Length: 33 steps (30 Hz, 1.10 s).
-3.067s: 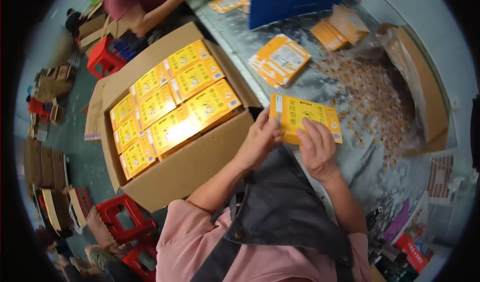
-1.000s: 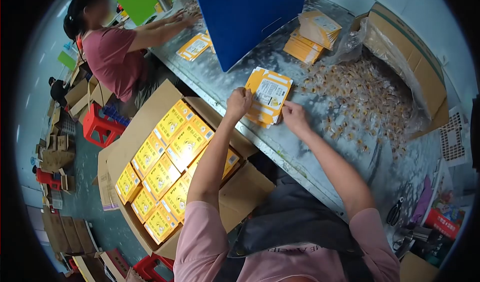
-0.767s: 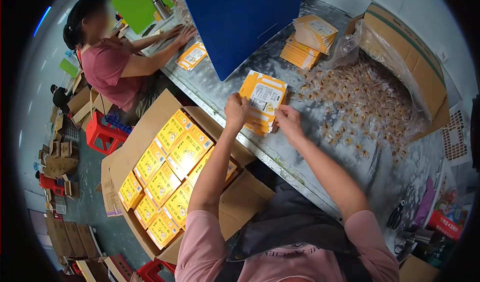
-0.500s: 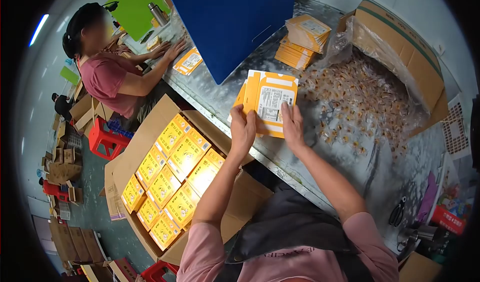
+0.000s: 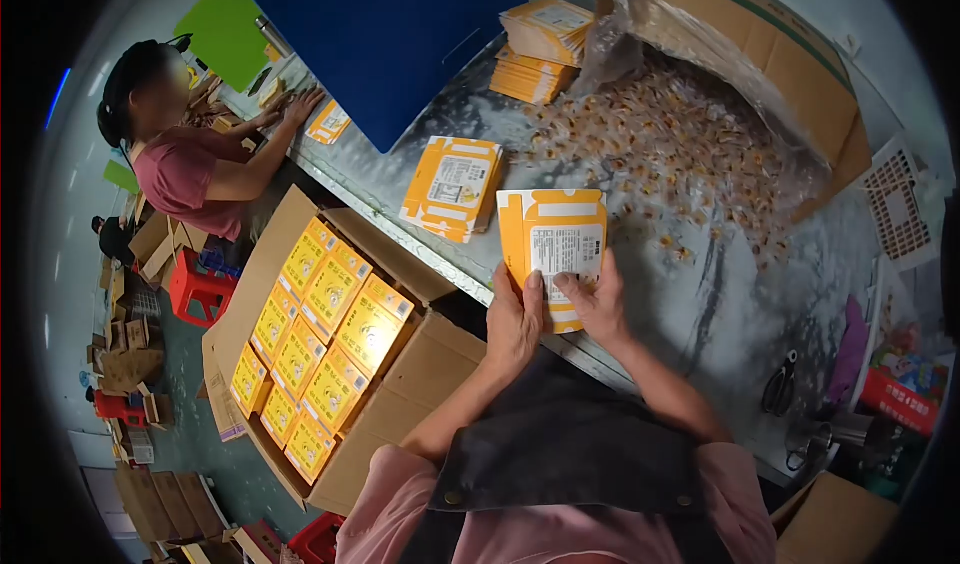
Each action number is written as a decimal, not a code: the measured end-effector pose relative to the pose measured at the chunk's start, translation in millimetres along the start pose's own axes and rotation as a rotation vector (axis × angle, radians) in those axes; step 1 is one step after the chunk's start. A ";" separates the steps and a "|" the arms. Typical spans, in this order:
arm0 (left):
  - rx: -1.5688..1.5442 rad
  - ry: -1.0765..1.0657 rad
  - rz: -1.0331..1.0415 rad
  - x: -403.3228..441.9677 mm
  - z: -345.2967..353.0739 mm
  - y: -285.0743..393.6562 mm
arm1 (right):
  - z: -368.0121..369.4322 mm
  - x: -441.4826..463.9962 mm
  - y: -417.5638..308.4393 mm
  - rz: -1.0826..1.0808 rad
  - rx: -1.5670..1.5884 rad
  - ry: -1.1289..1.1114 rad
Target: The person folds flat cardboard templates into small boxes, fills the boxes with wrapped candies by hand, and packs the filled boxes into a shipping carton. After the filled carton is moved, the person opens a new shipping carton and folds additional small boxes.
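Both hands grip a flat, unfolded yellow-and-white carton above the table's front edge, its printed label facing up. My left hand is closed on the carton's lower left side, thumb on top. On the lower right, my right hand is closed with its thumb across the label. Whether it is one carton or several stacked, I cannot tell. A stack of flat yellow cartons lies on the table just left of my hands.
Small clear-wrapped pieces spill from a large cardboard box. More flat cartons are piled behind. A blue panel divides the table. An open box of filled yellow boxes stands lower left. Scissors lie right; a co-worker sits left.
A stack of flat cartons now lies on the table left of my hands. My hands have come closer to my body, still holding a carton. The view has shifted.
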<state>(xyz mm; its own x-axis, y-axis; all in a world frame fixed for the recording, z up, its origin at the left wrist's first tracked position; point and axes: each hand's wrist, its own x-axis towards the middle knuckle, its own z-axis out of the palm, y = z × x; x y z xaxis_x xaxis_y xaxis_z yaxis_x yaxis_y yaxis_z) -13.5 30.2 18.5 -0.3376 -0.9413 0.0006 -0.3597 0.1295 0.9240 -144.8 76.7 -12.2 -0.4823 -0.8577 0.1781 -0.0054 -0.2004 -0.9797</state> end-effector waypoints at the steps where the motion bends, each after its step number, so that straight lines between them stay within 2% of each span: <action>1: -0.025 0.011 0.060 0.0 4.6 -3.5 | -6.1 -2.9 -5.5 0.009 -0.034 0.008; 4: 0.005 -0.075 0.031 3.4 3.0 1.3 | -19.7 -12.3 -17.7 0.015 -0.074 0.031; 5: 0.001 -0.040 0.134 5.9 11.7 -12.7 | -21.6 -17.6 -17.4 0.002 -0.046 0.044; 8: 0.097 -0.011 0.139 -8.9 30.9 -0.1 | -36.1 -27.8 -19.6 -0.005 -0.046 0.070; 9: 0.043 -0.059 0.081 -14.0 34.1 5.1 | -41.7 -29.8 -20.6 -0.006 -0.060 0.078; 12: 0.103 -0.006 0.161 -25.4 45.2 0.7 | -51.3 -37.4 -13.8 0.023 -0.029 0.103; 15: 0.095 -0.030 0.110 -31.5 44.8 4.6 | -51.8 -46.0 -18.8 -0.012 -0.056 0.135; 18: 0.074 -0.055 0.192 -31.5 39.6 -0.6 | -65.5 -49.1 -12.1 -0.005 -0.115 0.081; 19: -0.077 -0.066 0.165 -26.8 40.0 -10.5 | -74.0 -47.7 -12.9 0.053 -0.007 0.031; 21: -0.107 -0.120 0.196 -22.5 35.0 -12.1 | -89.2 -43.4 -18.1 0.172 0.205 -0.073; 22: -0.123 -0.150 0.207 -22.1 31.9 -8.6 | -90.0 -41.5 -19.0 0.126 0.198 -0.048; 23: 0.030 -0.235 0.130 -24.2 26.0 -2.3 | -89.7 -38.0 -20.0 0.078 0.191 -0.023; 26: -0.070 -0.189 0.170 -15.3 26.3 5.2 | -79.3 -36.1 -21.5 -0.003 0.172 0.023; 30: 0.297 -0.070 0.239 -18.0 32.3 30.0 | -69.0 -35.2 -13.5 -0.009 0.155 0.127; 31: 0.248 -0.035 0.309 -18.1 39.2 18.2 | -68.1 -34.3 -14.5 0.005 0.157 0.153; 33: 0.168 -0.091 0.240 -21.8 40.6 14.1 | -65.1 -36.5 -19.6 0.015 0.133 0.140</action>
<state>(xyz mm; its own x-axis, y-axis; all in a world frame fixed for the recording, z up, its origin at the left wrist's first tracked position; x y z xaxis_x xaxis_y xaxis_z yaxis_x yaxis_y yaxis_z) -46.5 65.2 16.1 -0.5037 -0.8471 0.1697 -0.3965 0.4012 0.8257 -184.1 142.8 -5.5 -0.5985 -0.7887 0.1405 0.1139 -0.2574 -0.9596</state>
